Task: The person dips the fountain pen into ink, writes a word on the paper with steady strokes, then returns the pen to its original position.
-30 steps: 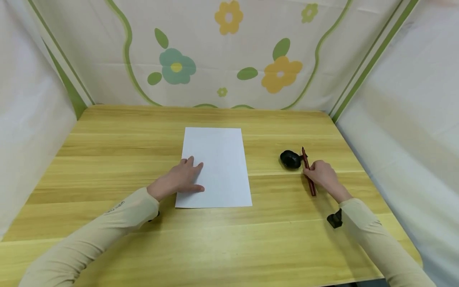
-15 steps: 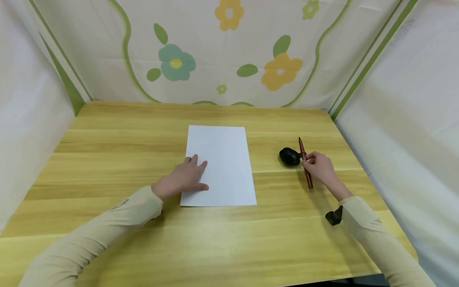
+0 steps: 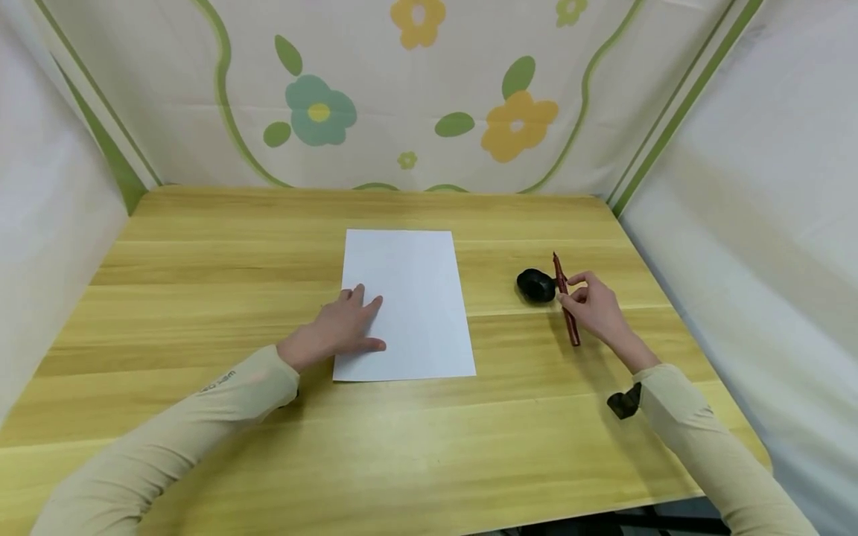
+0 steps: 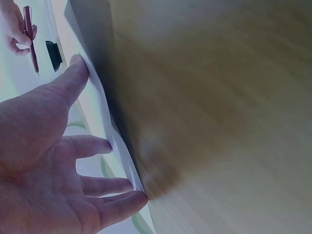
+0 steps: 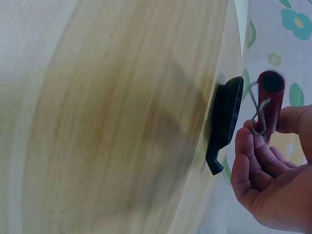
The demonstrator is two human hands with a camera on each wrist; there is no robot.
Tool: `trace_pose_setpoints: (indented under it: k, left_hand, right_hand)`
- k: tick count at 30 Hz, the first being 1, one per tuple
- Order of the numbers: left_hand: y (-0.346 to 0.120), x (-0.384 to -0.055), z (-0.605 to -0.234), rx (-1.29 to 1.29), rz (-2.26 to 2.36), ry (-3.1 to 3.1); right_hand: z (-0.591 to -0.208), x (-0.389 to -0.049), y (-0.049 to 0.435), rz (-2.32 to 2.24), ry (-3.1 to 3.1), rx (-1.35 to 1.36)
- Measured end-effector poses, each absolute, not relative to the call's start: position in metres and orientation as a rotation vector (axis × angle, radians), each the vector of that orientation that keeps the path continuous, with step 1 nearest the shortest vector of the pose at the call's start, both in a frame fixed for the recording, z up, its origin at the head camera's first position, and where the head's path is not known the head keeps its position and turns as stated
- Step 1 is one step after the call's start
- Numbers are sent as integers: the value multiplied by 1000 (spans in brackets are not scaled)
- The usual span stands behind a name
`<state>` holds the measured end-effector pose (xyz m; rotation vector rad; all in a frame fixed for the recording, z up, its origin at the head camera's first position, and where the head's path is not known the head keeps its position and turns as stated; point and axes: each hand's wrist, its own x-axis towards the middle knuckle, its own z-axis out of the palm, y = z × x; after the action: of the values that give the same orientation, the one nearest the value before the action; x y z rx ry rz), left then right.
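Note:
A blank white sheet of paper (image 3: pixel 422 298) lies on the table. My left hand (image 3: pixel 343 324) rests on its left edge with fingers spread; in the left wrist view the fingertips (image 4: pixel 105 146) touch the sheet, whose edge is slightly lifted. My right hand (image 3: pixel 593 305) pinches a dark red calligraphy brush (image 3: pixel 566 301) around its middle. The brush's dark pointed tip is toward the far side, and a looped cord hangs from its near end in the right wrist view. Just left of the brush is a small black dish (image 3: pixel 535 286) with a short handle (image 5: pixel 213 158).
The wood-grain table (image 3: pixel 402 447) has a far edge against a flower-printed cloth (image 3: pixel 402 149). White cloth (image 3: pixel 751 223) hangs at the right, and more at the left. A black wrist device (image 3: pixel 625 403) hangs under the right sleeve.
My right hand has raised the brush and shifted it slightly toward the dish, with the index finger lifting more. My left hand stays on the paper. The head view has tilted slightly.

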<state>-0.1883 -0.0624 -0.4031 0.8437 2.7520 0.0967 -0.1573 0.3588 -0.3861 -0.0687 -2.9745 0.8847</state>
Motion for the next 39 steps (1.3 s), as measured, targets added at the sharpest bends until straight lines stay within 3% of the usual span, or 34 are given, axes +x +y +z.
trace_pose_setpoints:
  k: [16, 27, 39]
  left_hand:
    - [-64, -190, -403, 853, 80, 2756]
    - [-65, -190, -403, 869, 96, 2769]
    - [-66, -188, -404, 877, 96, 2773]
  right_hand:
    - [-382, -153, 352, 1173, -2829, 81]
    - [-385, -152, 351, 1686, -2571, 85]
    - [-394, -152, 347, 2038, -2231, 347]
